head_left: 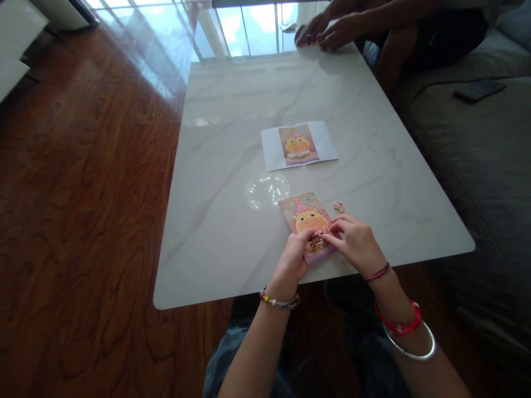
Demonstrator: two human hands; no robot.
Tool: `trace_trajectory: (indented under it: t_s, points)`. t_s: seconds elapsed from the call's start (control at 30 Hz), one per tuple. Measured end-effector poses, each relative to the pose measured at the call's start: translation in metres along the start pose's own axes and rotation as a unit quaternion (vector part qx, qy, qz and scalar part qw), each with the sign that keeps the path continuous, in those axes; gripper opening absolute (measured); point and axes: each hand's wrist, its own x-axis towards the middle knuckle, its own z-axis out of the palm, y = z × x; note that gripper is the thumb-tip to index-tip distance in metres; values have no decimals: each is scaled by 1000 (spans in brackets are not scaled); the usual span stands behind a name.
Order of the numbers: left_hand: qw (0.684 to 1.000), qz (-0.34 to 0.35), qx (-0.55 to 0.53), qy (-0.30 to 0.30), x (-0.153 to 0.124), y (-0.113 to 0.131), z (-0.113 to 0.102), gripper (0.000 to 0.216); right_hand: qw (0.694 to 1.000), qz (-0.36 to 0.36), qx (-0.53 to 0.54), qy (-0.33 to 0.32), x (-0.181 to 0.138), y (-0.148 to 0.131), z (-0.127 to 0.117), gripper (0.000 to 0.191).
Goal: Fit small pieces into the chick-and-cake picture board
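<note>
A small jigsaw puzzle [307, 216] lies slightly turned near the table's front edge. Its picture shows a yellow-orange animal in a pink party hat, with a dark gap in the lower part. My left hand [296, 254] grips the puzzle's lower left edge, thumb on top beside the gap. Over the right side, my right hand [352, 240] is closed in a pinch at the gap, apparently on a small puzzle piece that the fingers mostly hide. A few loose puzzle pieces [339, 207] lie on the table just beyond my right fingers.
A creased paper sheet [271, 150] printed with the same picture lies farther up the marbled white table [215, 215]. At the far right end, another person's hands [332, 33] handle small things. A phone [479, 91] rests on the sofa [464, 138] to the right.
</note>
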Motion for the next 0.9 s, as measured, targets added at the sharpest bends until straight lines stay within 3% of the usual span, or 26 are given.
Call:
trace_trajectory:
  t_s: [0.27,0.5,0.6,0.67,0.73,0.8,0.87,0.9]
  points:
    - [999,5,5,40,-4,0,2,25,998,1,-70,7,-3,-13,13,15]
    - [1000,15,6,21,-2,-2,0,29,999,3,-44,7,-3,-11,11,8]
    - [998,26,57,3,-3,0,-2,32,1000,-4,9,-27,1,-1,6,5]
    - [983,86,159,32,-8,4,-4,42,998,-19,45,-51,4,7,5,4]
    - [918,203,318,122,-17,5,-6,55,995,-41,61,-62,8,14,6,4]
    - [786,313,494,200,-28,2,-8,63,994,-69,56,-66,10,20,9,5]
    - [661,350,641,172,-34,-9,-11,59,992,-93,46,-70,11,23,13,7]
    - [618,347,694,130,-35,-17,-13,56,991,-102,42,-74,11,23,14,8]
